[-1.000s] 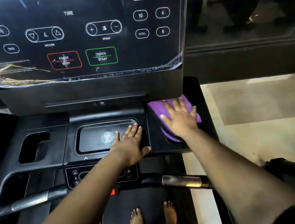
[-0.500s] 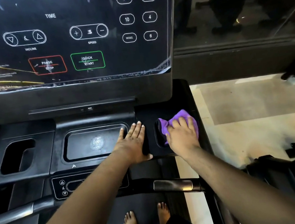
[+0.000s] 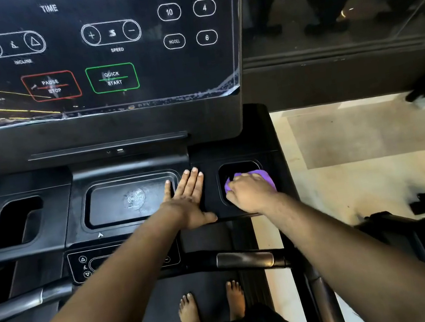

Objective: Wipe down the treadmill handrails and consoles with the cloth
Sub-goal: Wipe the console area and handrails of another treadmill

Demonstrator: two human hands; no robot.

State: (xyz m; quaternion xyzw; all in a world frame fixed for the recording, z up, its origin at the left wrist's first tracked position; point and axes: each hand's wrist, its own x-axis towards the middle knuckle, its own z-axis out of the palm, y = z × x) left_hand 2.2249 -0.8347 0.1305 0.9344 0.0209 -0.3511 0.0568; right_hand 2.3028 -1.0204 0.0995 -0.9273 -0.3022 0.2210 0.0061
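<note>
The purple cloth (image 3: 258, 177), spread flat beside the right cup well (image 3: 238, 170) a second ago, is now bunched down into it, the right hand (image 3: 251, 193) curled around it: the recess is being scrubbed. The left hand (image 3: 190, 196) stays flat, fingers straight together, bracing. The console (image 3: 98, 54) reads TIME, INCLINE, SPEED, PAUSE STOP, QUICK START, MODEL.

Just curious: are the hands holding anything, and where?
Right hand grips the bunched purple cloth from its near side; left hand lies flat, holding nothing.
</note>
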